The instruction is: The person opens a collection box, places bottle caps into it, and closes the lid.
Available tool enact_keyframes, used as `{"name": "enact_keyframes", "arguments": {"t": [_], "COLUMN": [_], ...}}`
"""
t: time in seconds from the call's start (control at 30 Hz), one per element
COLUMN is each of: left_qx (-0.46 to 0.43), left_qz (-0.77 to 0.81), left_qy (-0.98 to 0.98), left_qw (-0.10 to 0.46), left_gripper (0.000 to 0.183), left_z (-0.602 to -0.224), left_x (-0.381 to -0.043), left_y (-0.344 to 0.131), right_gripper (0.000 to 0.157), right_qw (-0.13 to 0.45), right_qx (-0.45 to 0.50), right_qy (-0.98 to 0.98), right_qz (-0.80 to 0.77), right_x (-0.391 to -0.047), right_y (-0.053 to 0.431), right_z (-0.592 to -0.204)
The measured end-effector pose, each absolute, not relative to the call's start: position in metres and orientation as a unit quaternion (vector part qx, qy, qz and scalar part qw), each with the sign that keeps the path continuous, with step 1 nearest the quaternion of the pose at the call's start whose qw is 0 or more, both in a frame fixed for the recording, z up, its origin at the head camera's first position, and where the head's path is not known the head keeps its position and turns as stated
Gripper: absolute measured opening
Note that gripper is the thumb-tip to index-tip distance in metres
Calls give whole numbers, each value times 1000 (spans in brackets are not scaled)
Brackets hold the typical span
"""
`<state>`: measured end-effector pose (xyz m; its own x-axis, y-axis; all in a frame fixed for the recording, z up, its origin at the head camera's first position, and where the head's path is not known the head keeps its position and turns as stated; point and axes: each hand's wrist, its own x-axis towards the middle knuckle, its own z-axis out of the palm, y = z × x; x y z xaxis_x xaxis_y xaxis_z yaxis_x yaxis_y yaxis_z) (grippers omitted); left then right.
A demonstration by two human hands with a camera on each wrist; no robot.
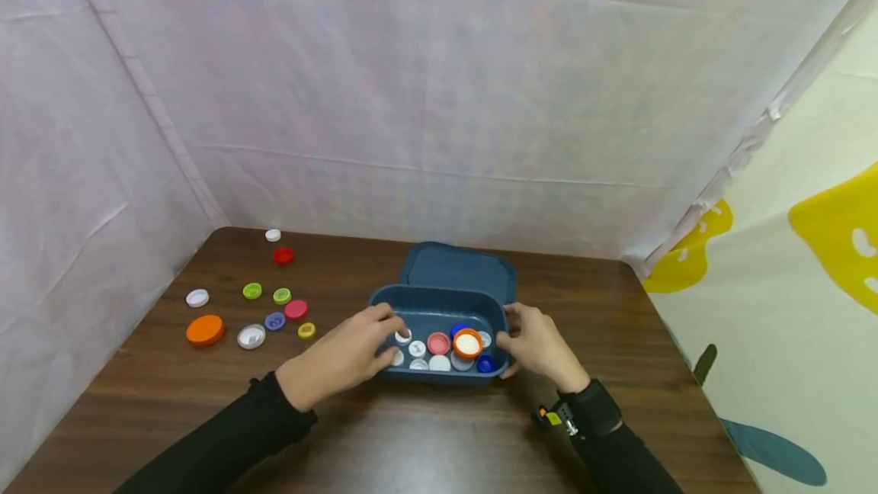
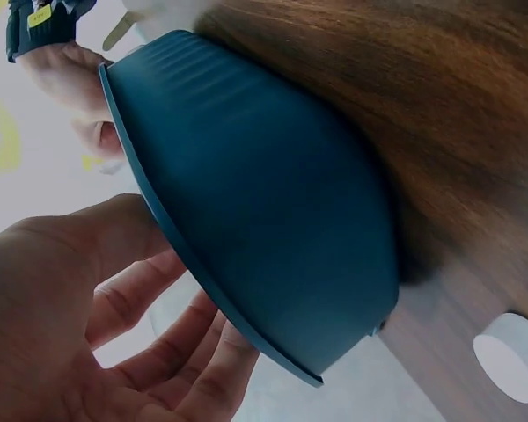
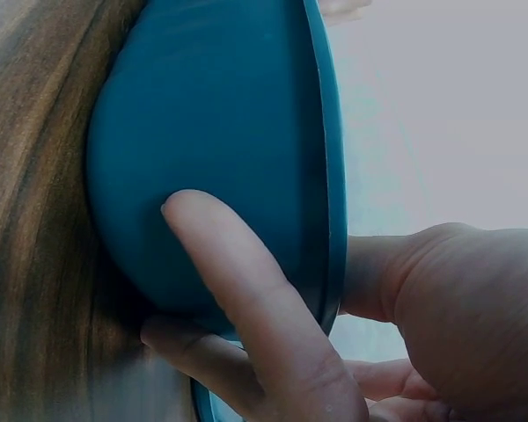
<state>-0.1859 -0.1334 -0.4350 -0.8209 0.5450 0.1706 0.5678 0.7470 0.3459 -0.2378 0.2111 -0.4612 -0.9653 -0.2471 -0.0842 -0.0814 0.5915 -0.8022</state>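
Hands at box [image 1: 439, 317], left hand [image 1: 346, 349] arched over rim, hold unclear, right hand [image 1: 542, 345] gripping wall

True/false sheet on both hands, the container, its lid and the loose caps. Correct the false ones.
1. The right hand grips one end of the blue container. True.
2. The lid covers the container. False: the blue lid lies behind it.
3. The left hand reaches over the container's rim. True.
4. The yellow cap is inside the container. False: the yellow cap lies on the wood-grain table.
5. The red cap is outside the container. True.
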Motion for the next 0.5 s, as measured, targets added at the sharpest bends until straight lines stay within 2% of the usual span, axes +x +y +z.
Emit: {"name": "enact_keyframes", "arguments": {"t": [0.3,0.5], "left_qx": [-257,-220], "left_qz": [-203,-214], "left_qy": [-942,-947], "left_qw": [71,90], "left_gripper": [23,29], "left_z": [-437,-431], "left_x": [-188,-192], "left_y": [-146,-159], "right_gripper": [63,63], "right_qw": [96,97], "right_qx": [-97,-98], "right_qy": [884,884], "right_qz": [-447,-447], "right_x": [-238,-240], "right_y": [212,212], "right_z": [-461,-462]}}
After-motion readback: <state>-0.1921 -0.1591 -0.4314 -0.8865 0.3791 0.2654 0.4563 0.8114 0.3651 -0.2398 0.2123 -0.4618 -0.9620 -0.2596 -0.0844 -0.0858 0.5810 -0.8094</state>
